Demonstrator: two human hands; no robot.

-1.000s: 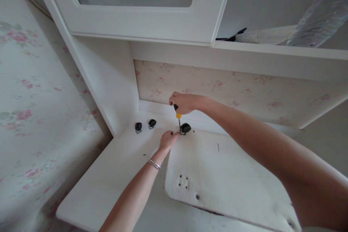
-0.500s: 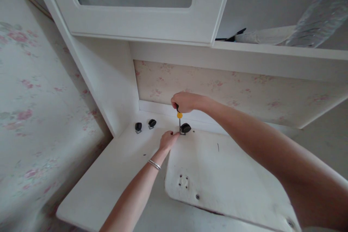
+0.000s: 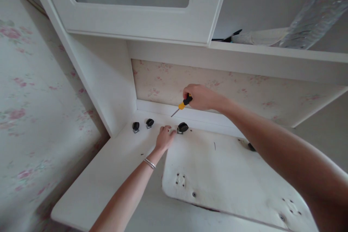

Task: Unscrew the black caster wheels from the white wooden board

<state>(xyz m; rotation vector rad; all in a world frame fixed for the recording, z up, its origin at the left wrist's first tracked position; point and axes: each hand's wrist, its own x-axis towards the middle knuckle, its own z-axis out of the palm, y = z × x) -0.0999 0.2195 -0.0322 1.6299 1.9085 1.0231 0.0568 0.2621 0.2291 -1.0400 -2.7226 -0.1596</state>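
My right hand grips the black and yellow handle of a screwdriver. Its metal shaft points down and left, with the tip in the air above the back of the desk. My left hand rests at the back left corner of a white board, fingers somewhat apart, and I see nothing in them. Just right of it, a black caster wheel on a metal plate sits on that corner. Another black caster is partly hidden behind my right forearm. Screw holes mark the board's near corners.
Two loose black casters, one left of the other, stand on the white desk. Above hangs a white cabinet door with a glass pane. A plastic bottle leans on the shelf at the upper right.
My right hand has lifted the screwdriver off the caster's plate and tilted it, tip swung left. My left hand has drawn slightly away from the caster, its fingers spreading.
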